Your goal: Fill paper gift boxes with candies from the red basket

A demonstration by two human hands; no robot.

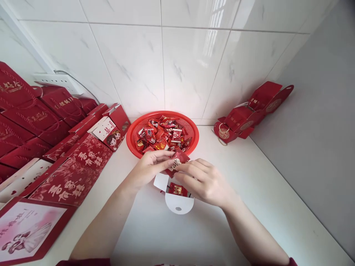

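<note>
Between both hands, above an opened gift box, is a red wrapped candy packet (179, 158) with pale lettering. My left hand (152, 164) pinches its left side between thumb and fingers. On its lower right side, the fingers of my right hand (201, 179) are closed on the same packet. Underneath, the small box (180, 204) has its white inner flaps folded out, and a red and gold packet (178, 189) lies inside. Right behind the hands stands a red plastic basket (195, 136) holding many wrapped candies (161, 135). My right hand hides part of the box.
Red gift boxes (94, 153) and bags with rope handles (30, 111) are stacked along the left. Several folded red boxes (241, 118) lean at the back right near a grey panel (305, 129). A power strip (59, 82) sits by the tiled wall.
</note>
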